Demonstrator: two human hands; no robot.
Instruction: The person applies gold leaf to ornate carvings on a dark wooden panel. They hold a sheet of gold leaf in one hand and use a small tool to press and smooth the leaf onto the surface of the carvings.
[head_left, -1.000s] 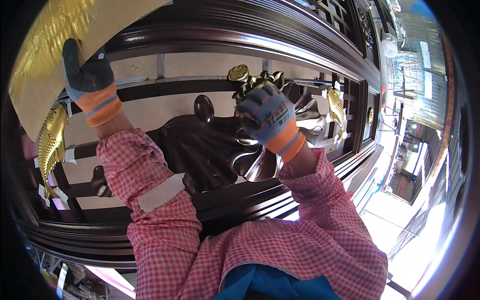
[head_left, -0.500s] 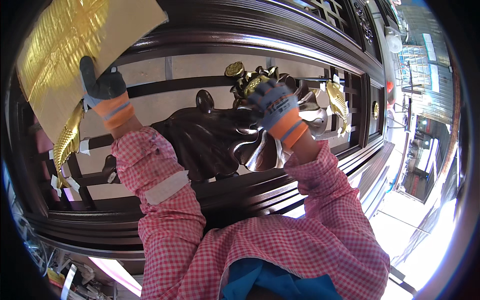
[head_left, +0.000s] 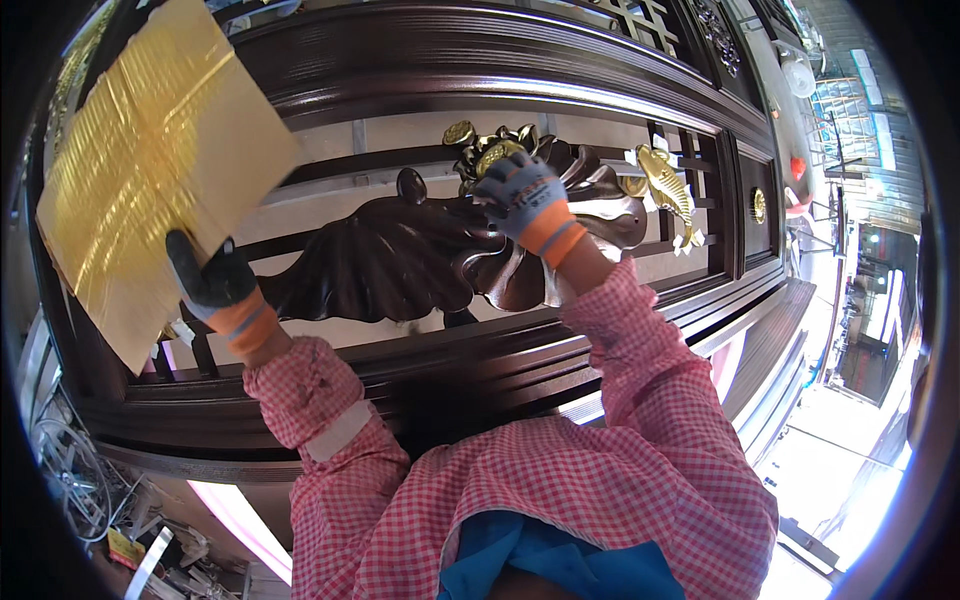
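Note:
My left hand [head_left: 215, 280], in a grey and orange work glove, grips the lower edge of a cardboard sheet [head_left: 250, 140] smeared with shiny gold. The thumb lies across the sheet's face. My right hand [head_left: 518, 195], gloved alike, is closed with curled fingers over the gold round pod [head_left: 497, 155] of a carved lotus. Whatever its fingers may hold is hidden. Around the pod spread dark brown carved petals [head_left: 610, 215] with gold-edged tips. Left of them is a large glossy leaf carving [head_left: 385, 260]. A smaller gold pod [head_left: 459, 133] stands beside the flower.
The carvings sit within a dark brown moulded frame [head_left: 480, 85] with slats. At the right a gold fish [head_left: 665, 185] has white tape scraps around it. A gold round fitting [head_left: 758, 206] is on the side panel. Tangled wires [head_left: 70, 470] lie at lower left.
My left hand and the cardboard have come down and tilted, covering the gold fish at the left. My right hand has shifted slightly left over the pod.

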